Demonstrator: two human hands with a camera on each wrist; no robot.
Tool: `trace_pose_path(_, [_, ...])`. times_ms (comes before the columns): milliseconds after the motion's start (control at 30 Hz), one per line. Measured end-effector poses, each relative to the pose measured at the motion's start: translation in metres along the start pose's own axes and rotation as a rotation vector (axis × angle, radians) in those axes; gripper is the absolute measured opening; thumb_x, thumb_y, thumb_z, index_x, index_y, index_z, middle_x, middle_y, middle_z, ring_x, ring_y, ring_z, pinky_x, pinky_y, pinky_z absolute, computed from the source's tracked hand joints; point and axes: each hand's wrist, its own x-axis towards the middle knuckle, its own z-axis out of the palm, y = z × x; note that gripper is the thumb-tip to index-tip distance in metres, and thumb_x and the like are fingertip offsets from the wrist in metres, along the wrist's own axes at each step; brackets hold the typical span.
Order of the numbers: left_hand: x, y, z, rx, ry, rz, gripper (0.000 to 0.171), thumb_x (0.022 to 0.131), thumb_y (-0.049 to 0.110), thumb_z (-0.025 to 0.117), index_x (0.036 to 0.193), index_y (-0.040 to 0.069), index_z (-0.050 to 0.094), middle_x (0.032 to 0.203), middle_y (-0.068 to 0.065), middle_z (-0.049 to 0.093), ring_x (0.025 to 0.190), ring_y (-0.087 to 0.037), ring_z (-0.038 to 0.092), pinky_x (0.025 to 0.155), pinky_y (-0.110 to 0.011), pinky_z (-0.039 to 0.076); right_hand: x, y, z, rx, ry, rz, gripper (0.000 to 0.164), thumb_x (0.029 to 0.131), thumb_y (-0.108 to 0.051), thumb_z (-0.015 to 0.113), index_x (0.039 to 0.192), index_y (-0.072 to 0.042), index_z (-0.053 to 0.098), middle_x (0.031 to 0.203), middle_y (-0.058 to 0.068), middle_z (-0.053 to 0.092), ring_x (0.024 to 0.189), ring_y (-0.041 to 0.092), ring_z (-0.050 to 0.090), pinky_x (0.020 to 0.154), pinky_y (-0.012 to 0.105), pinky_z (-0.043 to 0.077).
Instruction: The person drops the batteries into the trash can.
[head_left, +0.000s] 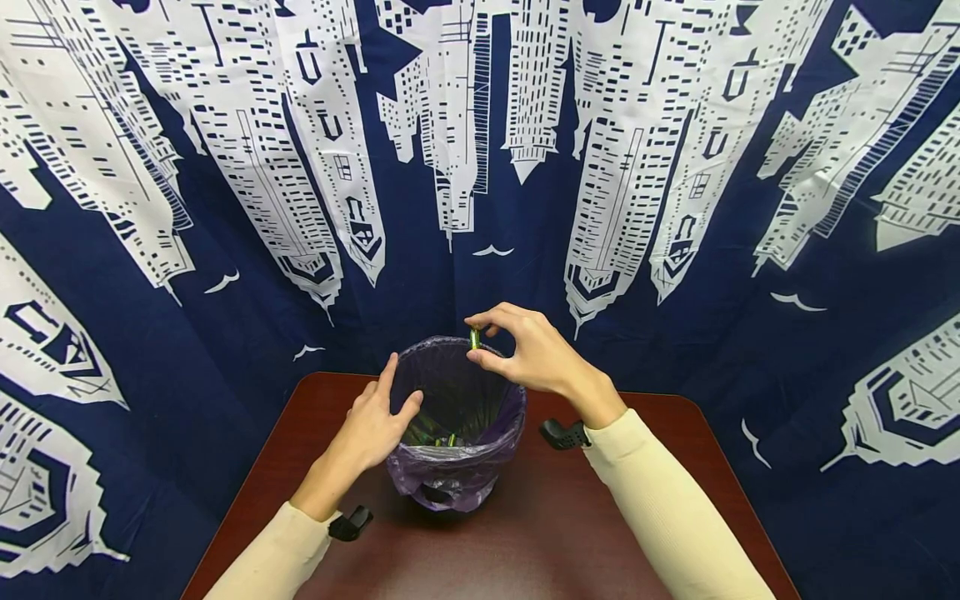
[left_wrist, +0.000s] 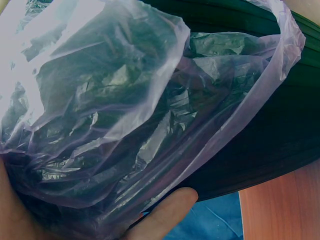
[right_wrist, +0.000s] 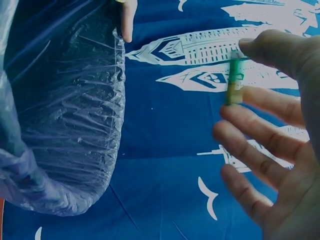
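Note:
In the head view my right hand (head_left: 536, 354) pinches a small green and yellow battery (head_left: 475, 338) between thumb and fingertips, above the rim of a trash can (head_left: 442, 498). The right wrist view shows the battery (right_wrist: 234, 80) upright, its silver end by the thumb; the other fingers (right_wrist: 250, 142) are spread. A translucent purple bag (head_left: 457, 467) lines the can and folds over its rim. My left hand (head_left: 375, 425) holds the can's left rim, the bag lying between thumb and fingers. Small green-yellow pieces (head_left: 450, 440), apparently batteries, lie inside the can.
The can stands on a reddish-brown table (head_left: 555, 533). Behind and at both sides hangs a dark blue cloth (head_left: 420, 275) printed with white buildings and birds. Each wrist wears a black camera mount (head_left: 562, 434).

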Motion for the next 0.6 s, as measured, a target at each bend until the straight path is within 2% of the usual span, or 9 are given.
trace_pose_path(200, [0.000, 0.000, 0.000, 0.005, 0.013, 0.007, 0.091, 0.118, 0.056, 0.058, 0.189, 0.017, 0.017, 0.166, -0.040, 0.055, 0.149, -0.064, 0.062, 0.125, -0.080, 0.049, -0.002, 0.000, -0.002, -0.027, -0.040, 0.071, 0.051, 0.102, -0.037, 0.092, 0.147, -0.015, 0.081, 0.140, 0.005, 0.082, 0.123, 0.027, 0.079, 0.107, 0.053, 0.067])
trace_pose_path(600, [0.000, -0.001, 0.001, -0.002, 0.002, -0.002, 0.092, 0.118, 0.057, 0.058, 0.189, 0.018, 0.014, 0.168, -0.039, 0.053, 0.153, -0.064, 0.058, 0.127, -0.082, 0.046, -0.014, 0.005, 0.000, -0.004, -0.033, 0.072, 0.044, 0.104, -0.032, 0.089, 0.144, -0.015, 0.082, 0.138, 0.007, 0.083, 0.122, 0.028, 0.079, 0.110, 0.054, 0.066])
